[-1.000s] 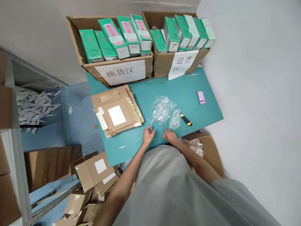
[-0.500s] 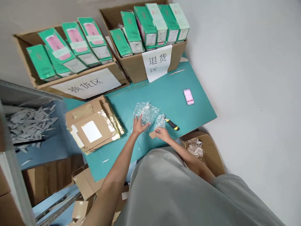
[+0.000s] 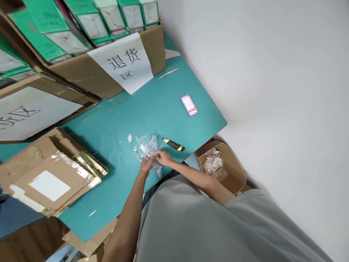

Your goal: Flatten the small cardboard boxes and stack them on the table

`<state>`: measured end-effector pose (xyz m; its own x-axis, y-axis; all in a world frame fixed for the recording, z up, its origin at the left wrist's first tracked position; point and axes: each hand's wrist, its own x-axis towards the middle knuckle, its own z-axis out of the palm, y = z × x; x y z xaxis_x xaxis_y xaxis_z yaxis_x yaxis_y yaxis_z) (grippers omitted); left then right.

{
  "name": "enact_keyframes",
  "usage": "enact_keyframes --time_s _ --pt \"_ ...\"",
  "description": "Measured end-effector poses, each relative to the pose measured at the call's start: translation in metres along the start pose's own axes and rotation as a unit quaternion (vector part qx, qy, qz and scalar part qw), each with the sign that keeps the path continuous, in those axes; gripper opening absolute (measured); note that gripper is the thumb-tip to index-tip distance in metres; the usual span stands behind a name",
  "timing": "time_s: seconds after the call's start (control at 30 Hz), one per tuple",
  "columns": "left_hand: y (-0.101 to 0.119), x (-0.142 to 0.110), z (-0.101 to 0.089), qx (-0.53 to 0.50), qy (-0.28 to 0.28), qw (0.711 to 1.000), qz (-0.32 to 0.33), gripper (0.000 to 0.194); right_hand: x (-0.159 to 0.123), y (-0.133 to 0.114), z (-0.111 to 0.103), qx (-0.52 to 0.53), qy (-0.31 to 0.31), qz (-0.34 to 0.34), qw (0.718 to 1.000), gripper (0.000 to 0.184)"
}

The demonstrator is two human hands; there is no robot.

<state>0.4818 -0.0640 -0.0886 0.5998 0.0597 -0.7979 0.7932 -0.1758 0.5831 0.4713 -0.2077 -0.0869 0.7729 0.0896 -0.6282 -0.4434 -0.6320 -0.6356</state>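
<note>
Over on the green desk (image 3: 131, 116), the left hand (image 3: 146, 165) and right hand (image 3: 164, 158) have just come together, both closed on the near part of the clear plastic wrap (image 3: 146, 145), so the loose pieces now look to be getting handled as one bunch. It's super crumpled, shiny and see-through, near the desk's front edge, just beside the black-and-yellow cutter (image 3: 173, 144). Brown scrap's out of sight now.
</note>
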Motion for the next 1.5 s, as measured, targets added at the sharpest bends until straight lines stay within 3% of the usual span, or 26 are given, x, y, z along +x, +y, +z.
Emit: enact_keyframes --time_s 0.13,0.27,0.4,0.47,0.57,0.63,0.8,0.9,0.97,1.1,1.2,1.37,1.5 --pt "-0.026 -0.036 -0.011 -0.104 -0.017 0.989 -0.101 0.047 -0.023 0.014 0.008 0.041 -0.042 -0.033 0.998 0.008" --pt "-0.055 -0.072 -0.024 -0.137 -0.023 0.985 -0.1 0.037 -0.063 0.03 0.028 0.127 -0.049 -0.064 0.989 0.003" --pt "-0.082 -0.096 -0.02 -0.147 -0.063 0.985 -0.062 0.037 -0.107 0.051 0.047 0.25 0.015 -0.071 0.965 0.017" --pt "-0.093 -0.102 -0.015 -0.139 -0.065 0.987 -0.038 0.037 -0.132 0.066 0.049 0.296 0.077 -0.037 0.951 0.024" --pt "-0.105 -0.108 -0.011 -0.12 -0.037 0.992 -0.001 0.038 -0.173 0.095 0.045 0.3 0.195 0.095 0.929 0.022" --pt "-0.109 -0.11 -0.015 -0.112 -0.029 0.993 0.021 0.04 -0.201 0.117 0.039 0.274 0.229 0.179 0.917 0.013" --pt "-0.107 -0.114 -0.039 -0.102 -0.049 0.99 0.086 0.051 -0.25 0.164 0.038 0.295 0.161 0.26 0.905 0.029" --pt "-0.101 -0.123 -0.044 -0.092 -0.053 0.988 0.113 0.056 -0.257 0.178 0.045 0.344 0.137 0.261 0.891 0.023" --pt "-0.097 -0.133 -0.037 -0.082 -0.069 0.987 0.123 0.056 -0.261 0.186 0.046 0.384 0.15 0.247 0.877 0.017" --pt "-0.09 -0.153 0.011 -0.047 -0.118 0.984 0.127 0.054 -0.289 0.218 0.043 0.469 0.202 0.227 0.829 0.012" --pt "-0.09 -0.166 0.068 -0.014 -0.16 0.979 0.124 0.055 -0.347 0.267 0.044 0.531 0.265 0.248 0.766 0.011" --pt "-0.095 -0.192 0.184 0.086 -0.249 0.954 0.144 0.059 -0.51 0.357 0.078 0.59 0.41 0.319 0.619 0.009" --pt "-0.103 -0.22 0.272 0.179 -0.315 0.921 0.142 0.061 -0.64 0.391 0.124 0.575 0.54 0.364 0.495 0.021"
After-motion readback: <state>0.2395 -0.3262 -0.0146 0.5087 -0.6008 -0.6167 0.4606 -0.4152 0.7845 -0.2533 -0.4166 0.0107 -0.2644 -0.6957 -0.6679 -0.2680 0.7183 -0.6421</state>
